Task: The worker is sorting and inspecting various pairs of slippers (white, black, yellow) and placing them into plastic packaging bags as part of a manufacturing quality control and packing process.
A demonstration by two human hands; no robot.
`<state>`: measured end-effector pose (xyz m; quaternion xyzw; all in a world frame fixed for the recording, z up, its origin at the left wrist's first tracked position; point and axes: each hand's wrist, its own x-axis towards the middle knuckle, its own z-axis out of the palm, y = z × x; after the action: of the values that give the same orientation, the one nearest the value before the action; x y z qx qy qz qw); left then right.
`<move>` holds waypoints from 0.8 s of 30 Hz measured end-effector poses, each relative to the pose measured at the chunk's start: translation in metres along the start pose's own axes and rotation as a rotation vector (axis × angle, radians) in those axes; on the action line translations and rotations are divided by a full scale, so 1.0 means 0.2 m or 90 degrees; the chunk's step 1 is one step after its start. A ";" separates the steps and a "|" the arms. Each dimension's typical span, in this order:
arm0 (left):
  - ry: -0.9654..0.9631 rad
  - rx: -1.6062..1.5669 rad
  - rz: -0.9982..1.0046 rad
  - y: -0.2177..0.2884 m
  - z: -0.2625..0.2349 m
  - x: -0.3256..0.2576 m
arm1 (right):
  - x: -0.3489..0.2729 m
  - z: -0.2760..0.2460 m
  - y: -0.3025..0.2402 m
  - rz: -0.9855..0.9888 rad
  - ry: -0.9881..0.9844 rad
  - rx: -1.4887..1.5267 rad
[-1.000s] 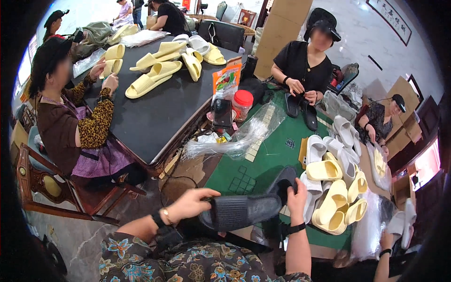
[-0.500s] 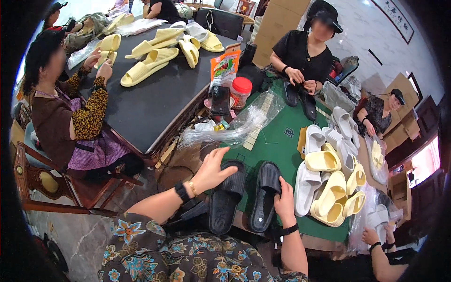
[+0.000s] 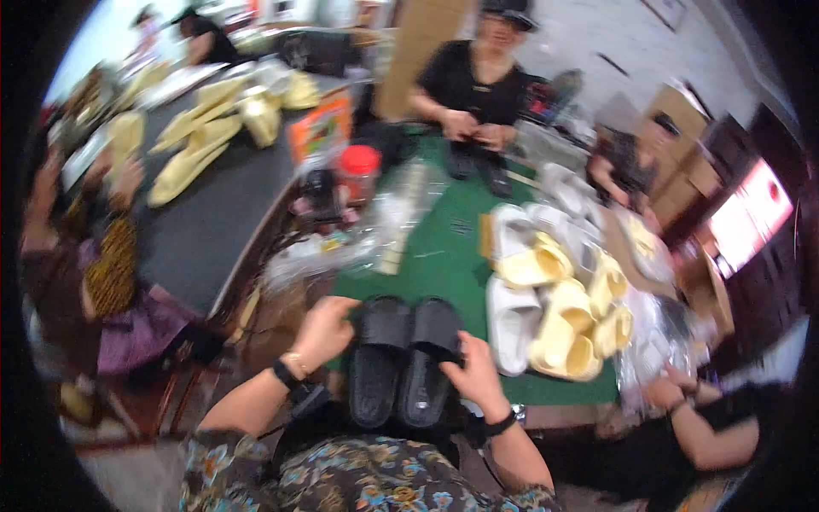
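Observation:
A pair of black slide slippers lies side by side at the front edge of the green table, toes pointing away from me. My left hand (image 3: 322,333) is at the outer edge of the left black slipper (image 3: 375,367), fingers bent but apart, not wrapped round it. Against the outer side of the right black slipper (image 3: 429,375) rests my right hand (image 3: 474,373), thumb spread towards the footbed and fingers along the edge. Neither hand visibly grips a slipper. Blur softens the fingertips.
White and yellow slippers (image 3: 563,328) are heaped to the right on the green table (image 3: 435,264). Clear plastic bags (image 3: 320,260) and a red-lidded jar (image 3: 359,171) stand left. Across, a co-worker (image 3: 473,94) handles black slippers; another person's hands (image 3: 670,388) work at right.
The two black slippers have come together, the right one shifted left against the other. My left hand's stretched fingers have bent. The whole view has swung to the right and blurred.

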<state>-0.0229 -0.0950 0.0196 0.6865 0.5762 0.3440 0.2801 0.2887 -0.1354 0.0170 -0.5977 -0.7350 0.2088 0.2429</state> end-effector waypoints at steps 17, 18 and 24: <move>0.137 0.404 0.168 -0.38 0.01 0.48 | -0.15 0.00 0.05 0.024 0.022 0.014; 0.146 0.398 0.172 -0.36 -0.01 0.47 | -0.14 0.00 0.04 0.023 0.021 0.018; 0.174 0.230 0.089 -0.31 -0.22 0.43 | -0.08 0.00 -0.01 0.008 0.032 0.060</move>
<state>-0.0873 -0.0002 0.0102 0.7106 0.6120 0.3440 0.0476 0.2896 -0.1510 0.0175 -0.5952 -0.7142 0.2300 0.2878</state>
